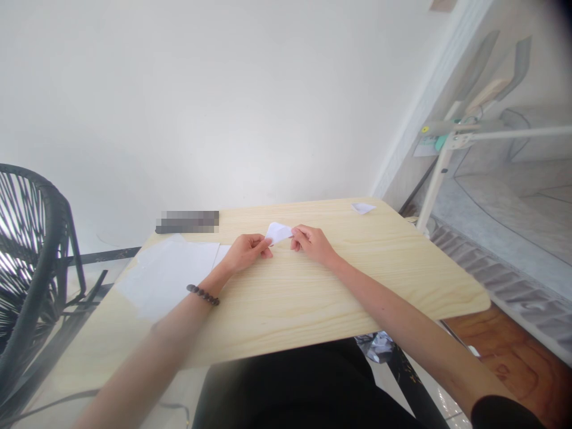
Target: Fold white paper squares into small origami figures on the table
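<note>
A small folded piece of white paper (279, 232) is held between my two hands above the table. My left hand (247, 253), with a dark beaded bracelet (203, 295) at the wrist, pinches its left corner between thumb and fingers. At the paper's right end, the thumb and fingers of my right hand (311, 243) are closed on the other corner. Another folded white paper piece (363, 208) lies by itself near the table's far right corner. White sheets (174, 274) lie flat to the left, partly behind my left forearm.
The pale wooden table (286, 310) stands against a white wall. A dark pixelated object (187, 222) sits at its far left edge. A black woven chair (40, 250) is on the left; a white metal frame (435, 185) stands on the right. Crumpled shiny material (379, 347) shows below the front edge.
</note>
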The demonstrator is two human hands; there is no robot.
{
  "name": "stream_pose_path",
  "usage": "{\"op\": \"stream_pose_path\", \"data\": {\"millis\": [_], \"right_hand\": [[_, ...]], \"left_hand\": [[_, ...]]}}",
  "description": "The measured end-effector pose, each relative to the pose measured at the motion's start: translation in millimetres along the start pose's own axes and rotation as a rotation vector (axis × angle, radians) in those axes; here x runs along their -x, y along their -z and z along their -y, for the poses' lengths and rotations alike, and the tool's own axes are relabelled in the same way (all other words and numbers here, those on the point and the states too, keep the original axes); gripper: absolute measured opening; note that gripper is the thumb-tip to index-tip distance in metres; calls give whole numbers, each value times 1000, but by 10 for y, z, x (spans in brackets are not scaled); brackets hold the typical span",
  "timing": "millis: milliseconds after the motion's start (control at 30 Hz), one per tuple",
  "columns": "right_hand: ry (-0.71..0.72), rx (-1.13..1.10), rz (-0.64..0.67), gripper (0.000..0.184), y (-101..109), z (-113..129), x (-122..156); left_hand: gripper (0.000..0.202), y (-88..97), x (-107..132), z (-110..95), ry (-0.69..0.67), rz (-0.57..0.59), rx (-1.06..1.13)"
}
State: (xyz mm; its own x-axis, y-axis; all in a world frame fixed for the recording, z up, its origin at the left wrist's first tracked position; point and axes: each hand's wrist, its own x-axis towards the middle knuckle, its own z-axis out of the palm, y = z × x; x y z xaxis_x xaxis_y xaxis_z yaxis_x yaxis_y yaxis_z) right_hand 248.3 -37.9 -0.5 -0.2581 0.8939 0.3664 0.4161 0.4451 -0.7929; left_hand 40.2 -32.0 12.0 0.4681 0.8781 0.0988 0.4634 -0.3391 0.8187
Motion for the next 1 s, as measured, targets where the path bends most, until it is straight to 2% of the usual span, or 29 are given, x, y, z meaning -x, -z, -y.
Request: {"op": "stream_pose_path", "data": {"millis": [300, 633, 767, 1000], "right_hand": [[-30, -97, 30, 33, -14, -8, -2], [-6, 3, 39, 32, -26, 37, 12], [-6, -3, 28, 33, -27, 52, 9], [-11, 10, 52, 30, 12, 57, 17]], "left_hand": [[38, 8, -3, -1, -13, 76, 16], [37, -4, 20, -58, -17, 113, 37], [37, -14, 19, -59, -26, 79, 22], [38, -29, 2, -47, -74, -61, -56]]}}
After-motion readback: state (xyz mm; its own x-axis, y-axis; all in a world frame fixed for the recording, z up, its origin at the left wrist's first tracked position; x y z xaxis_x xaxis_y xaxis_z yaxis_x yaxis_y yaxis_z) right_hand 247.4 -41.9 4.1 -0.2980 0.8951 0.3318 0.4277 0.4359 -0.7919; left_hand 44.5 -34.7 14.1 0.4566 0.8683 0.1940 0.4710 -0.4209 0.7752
